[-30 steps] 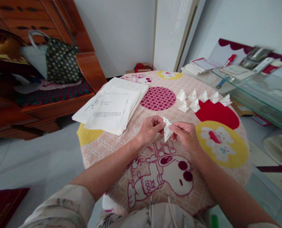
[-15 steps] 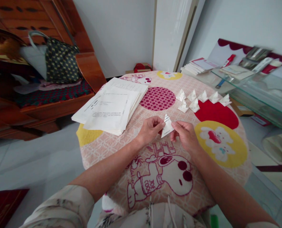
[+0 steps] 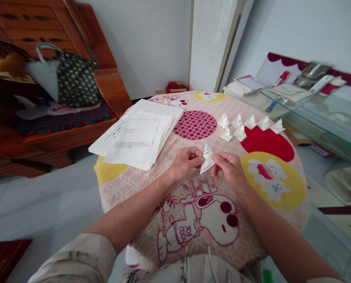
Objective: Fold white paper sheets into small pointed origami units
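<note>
A small folded paper triangle (image 3: 206, 158), white with printed text, is held up over the table between my two hands. My left hand (image 3: 187, 160) pinches its left edge with thumb and forefinger. At its right edge, my right hand (image 3: 228, 167) grips the paper in the same way, the other fingers curled below. Beyond my hands, several folded paper pieces (image 3: 239, 132) with pointed tops stand in two rows on the tablecloth. To the left lies a stack of printed sheets (image 3: 134, 137), slightly fanned.
A patterned tablecloth (image 3: 152, 196) covers the round table. On the right, a glass shelf (image 3: 317, 114) carries a notepad, a red marker and metal bowls. Papers (image 3: 244, 85) are piled behind the table. A wooden bench (image 3: 113, 90) with bags stands at left.
The view has shifted slightly. Both hands keep their pinch on the paper triangle, which looks a little narrower now, with the right fingers slightly changed in position.
</note>
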`<action>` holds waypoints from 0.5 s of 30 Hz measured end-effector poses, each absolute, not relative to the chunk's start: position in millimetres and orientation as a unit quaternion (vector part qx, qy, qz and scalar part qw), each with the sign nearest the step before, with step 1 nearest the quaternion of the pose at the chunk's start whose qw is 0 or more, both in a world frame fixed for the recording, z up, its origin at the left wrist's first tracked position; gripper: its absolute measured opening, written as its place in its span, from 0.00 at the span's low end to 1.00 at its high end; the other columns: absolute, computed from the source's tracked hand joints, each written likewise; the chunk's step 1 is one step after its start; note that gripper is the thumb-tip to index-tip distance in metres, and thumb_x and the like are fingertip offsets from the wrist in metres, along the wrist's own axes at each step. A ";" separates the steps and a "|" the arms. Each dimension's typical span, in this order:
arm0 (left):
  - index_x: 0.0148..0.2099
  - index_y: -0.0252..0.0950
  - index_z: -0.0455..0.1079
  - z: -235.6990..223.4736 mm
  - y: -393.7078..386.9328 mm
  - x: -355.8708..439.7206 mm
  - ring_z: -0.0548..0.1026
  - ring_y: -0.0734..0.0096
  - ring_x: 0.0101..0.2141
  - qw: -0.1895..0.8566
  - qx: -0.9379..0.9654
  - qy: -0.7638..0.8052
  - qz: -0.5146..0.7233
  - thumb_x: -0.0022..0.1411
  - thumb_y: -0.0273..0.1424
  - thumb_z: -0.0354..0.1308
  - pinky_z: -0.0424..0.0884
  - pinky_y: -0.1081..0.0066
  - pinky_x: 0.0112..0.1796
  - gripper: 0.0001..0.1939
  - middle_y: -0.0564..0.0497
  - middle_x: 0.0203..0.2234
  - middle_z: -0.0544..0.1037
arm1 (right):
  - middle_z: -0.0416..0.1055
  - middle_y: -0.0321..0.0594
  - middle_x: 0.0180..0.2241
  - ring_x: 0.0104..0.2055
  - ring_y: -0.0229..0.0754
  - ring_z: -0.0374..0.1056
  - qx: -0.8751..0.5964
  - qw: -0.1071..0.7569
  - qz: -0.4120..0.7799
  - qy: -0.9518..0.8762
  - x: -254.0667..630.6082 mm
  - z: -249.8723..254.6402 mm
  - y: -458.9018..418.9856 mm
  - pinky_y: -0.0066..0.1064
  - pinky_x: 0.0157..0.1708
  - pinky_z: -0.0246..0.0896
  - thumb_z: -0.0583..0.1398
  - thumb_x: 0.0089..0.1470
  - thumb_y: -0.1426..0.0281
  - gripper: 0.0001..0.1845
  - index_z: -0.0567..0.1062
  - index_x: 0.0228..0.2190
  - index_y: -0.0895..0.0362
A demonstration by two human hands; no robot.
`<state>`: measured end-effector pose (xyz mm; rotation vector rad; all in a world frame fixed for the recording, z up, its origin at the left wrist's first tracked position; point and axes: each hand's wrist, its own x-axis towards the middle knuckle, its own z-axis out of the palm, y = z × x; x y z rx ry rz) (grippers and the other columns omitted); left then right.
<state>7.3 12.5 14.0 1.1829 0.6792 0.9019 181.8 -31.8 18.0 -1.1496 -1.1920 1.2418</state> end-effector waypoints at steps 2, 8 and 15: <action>0.30 0.32 0.70 14.7 12.7 6.4 0.70 0.78 0.21 0.684 0.524 0.306 0.406 0.50 0.37 0.70 0.66 0.76 0.26 0.16 0.53 0.21 0.75 | 0.70 0.35 0.15 0.16 0.35 0.63 -0.471 0.505 0.530 -0.493 182.3 18.1 -31.2 0.25 0.17 0.58 0.64 0.56 0.58 0.18 0.73 0.22 0.57; 0.37 0.31 0.74 17.9 14.0 2.9 0.74 0.76 0.26 0.651 0.532 0.301 0.450 0.56 0.37 0.67 0.72 0.73 0.31 0.14 0.51 0.27 0.78 | 0.72 0.36 0.18 0.17 0.35 0.64 -0.470 0.531 0.510 -0.486 187.7 15.5 -27.6 0.27 0.19 0.61 0.63 0.56 0.57 0.18 0.75 0.23 0.57; 0.35 0.31 0.76 19.6 12.6 0.3 0.71 0.78 0.22 0.603 0.575 0.327 0.445 0.56 0.34 0.67 0.67 0.76 0.26 0.10 0.52 0.22 0.76 | 0.72 0.36 0.19 0.19 0.36 0.66 -0.477 0.541 0.472 -0.507 188.4 13.6 -27.9 0.27 0.21 0.62 0.62 0.58 0.59 0.18 0.75 0.22 0.57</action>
